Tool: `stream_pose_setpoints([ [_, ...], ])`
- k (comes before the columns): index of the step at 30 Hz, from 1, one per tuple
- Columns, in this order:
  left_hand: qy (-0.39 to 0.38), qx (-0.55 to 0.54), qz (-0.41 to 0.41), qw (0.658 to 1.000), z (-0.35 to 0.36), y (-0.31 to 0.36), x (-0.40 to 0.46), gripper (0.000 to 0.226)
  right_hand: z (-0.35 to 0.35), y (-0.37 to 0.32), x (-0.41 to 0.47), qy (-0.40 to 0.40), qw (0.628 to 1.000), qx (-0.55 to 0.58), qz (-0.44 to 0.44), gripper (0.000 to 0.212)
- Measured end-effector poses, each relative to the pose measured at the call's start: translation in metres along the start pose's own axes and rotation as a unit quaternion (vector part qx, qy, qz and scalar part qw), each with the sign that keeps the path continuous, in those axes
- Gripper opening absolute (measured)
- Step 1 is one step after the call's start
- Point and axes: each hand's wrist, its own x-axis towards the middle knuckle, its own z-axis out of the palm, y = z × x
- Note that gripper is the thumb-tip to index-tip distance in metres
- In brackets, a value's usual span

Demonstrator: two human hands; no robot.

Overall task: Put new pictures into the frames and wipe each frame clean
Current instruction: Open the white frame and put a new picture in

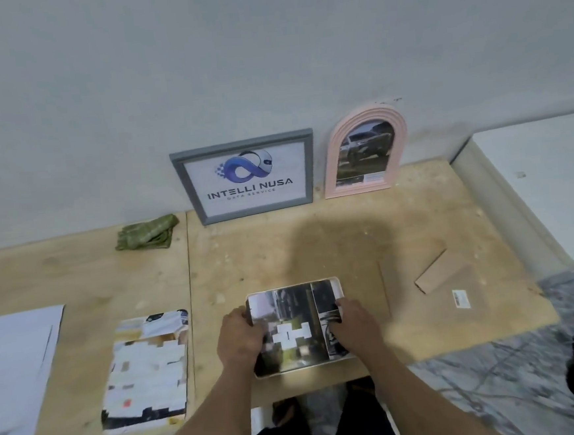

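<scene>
— Flat on the plywood table [348, 233], at 6 o'clock: white rounded frame [299, 367] under a glossy picture [297, 319]
— Hands?
— Left hand [242, 337] curled round the picture's left edge, right hand [354, 323] pressing its right side, fingers bent
— Elsewhere?
— Grey rectangular frame [245, 177] at 12, pink arched frame [364, 151] at 1, both leaning on the wall; crumpled green cloth [146, 232] at 10

- Plywood board [281, 245] — pale, scuffed — carried everything, butted against the wall.
- Grey frame [244, 177] and pink arched frame [364, 153] stood on it, leaning on the wall.
- Green cloth [147, 232] lay crumpled at rear left.
- Printed pictures [146, 372], white sheet [16, 369], flat frame [296, 326], cardboard piece [436, 274], label [461, 298] lay flat.
</scene>
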Motion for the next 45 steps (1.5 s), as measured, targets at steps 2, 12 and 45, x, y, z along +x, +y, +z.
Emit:
stream_pose_setpoints([
  [2, 0.015, -0.008, 0.008, 1.000, 0.004, -0.005, -0.001, 0.015, 0.006, -0.002, -0.003, 0.016, 1.000, -0.012, 0.007, 0.046],
  [12, -0.020, -0.122, 0.023, 0.992, 0.002, -0.024, 0.012, 0.031, 0.000, -0.005, -0.009, 0.040, 0.999, -0.004, 0.031, 0.037],
  [45, 0.234, -0.472, -0.293, 0.798, -0.259, -0.341, 0.036, 0.022, 0.212, -0.437, -0.001, -0.178, 0.942, -0.109, -0.263, 0.020],
])
